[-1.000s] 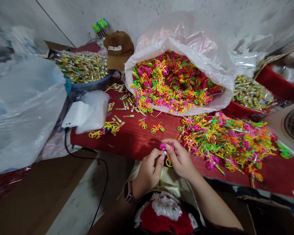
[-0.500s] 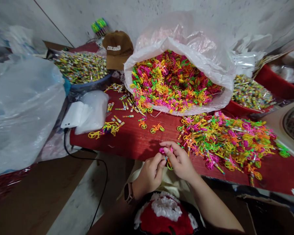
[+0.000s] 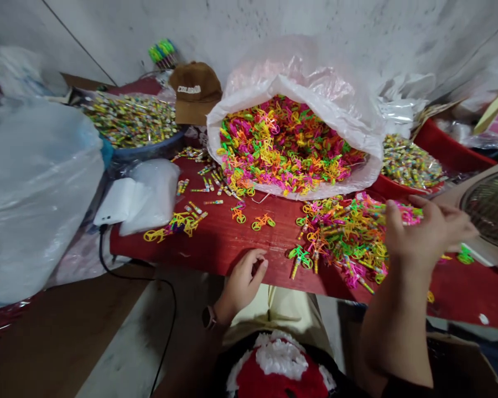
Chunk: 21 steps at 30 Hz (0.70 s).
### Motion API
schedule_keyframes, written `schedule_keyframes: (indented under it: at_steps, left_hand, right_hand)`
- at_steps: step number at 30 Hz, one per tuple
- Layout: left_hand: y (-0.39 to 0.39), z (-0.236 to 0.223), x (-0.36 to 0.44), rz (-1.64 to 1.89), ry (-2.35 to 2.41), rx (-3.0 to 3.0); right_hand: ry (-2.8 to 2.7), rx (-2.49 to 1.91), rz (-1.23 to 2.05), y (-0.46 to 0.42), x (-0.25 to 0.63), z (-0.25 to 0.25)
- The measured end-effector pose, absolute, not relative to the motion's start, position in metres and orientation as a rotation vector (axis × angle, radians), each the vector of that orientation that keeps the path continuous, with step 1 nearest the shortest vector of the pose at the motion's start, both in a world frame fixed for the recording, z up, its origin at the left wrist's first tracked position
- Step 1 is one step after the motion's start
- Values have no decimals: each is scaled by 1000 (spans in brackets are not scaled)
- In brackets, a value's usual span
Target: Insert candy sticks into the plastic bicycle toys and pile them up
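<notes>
Swung rightward, the right hand (image 3: pixel 423 237) covers part of the toy-bicycle heap (image 3: pixel 348 232), centre right, its grip unclear; the left hand (image 3: pixel 244 279) curls loosely, unladen, lower centre. Careless sweeping could spill toys.

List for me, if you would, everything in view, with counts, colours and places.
Table: one, red, centre
Sack: one, white, back centre
Toy bicycles: uncountable, mixed, in sack, piled right, some loose
Small tubes: uncountable, mostly yellow, in basins, some loose
Blue basin: one, back left
Red basin: one, back right
Red tub: one, far right
Cap: one, brown, left of sack
Large bag: one, whitish, far left
White device: one, table's left end
Cable: one, black, front left
Appliance with grille: one, beige, right
Wall: grey, back
Watch: one, dark, left wrist
Left hand: one, table's front edge
Right hand: one, over pile
</notes>
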State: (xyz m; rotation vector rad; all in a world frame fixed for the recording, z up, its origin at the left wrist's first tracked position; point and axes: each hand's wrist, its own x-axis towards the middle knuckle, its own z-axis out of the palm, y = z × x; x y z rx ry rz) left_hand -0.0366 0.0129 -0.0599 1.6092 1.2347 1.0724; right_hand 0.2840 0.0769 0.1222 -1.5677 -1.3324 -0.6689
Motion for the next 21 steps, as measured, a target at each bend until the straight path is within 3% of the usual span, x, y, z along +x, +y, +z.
schedule_keyframes:
  at_steps: [3,6,9,14,21]
  left_hand:
    - [23,-59,-38,1136,1273,1621]
    - [47,-50,-52,1246,1446,1686]
    - [90,-36,-81,1237,1802,1903]
    - [160,-14,-124,603,2271,2032]
    - [178,-9,-116,412,2193,2106]
  right_hand:
    - [-1425,-1439,-665,80,233,97]
    - [-2121,-1404,-22,92,164,51]
    - [-2358,-1720,316,105,115,8]
    - [-2317,-1838,284,98,85,-23]
    - [-2145,-1670,133,74,83,-52]
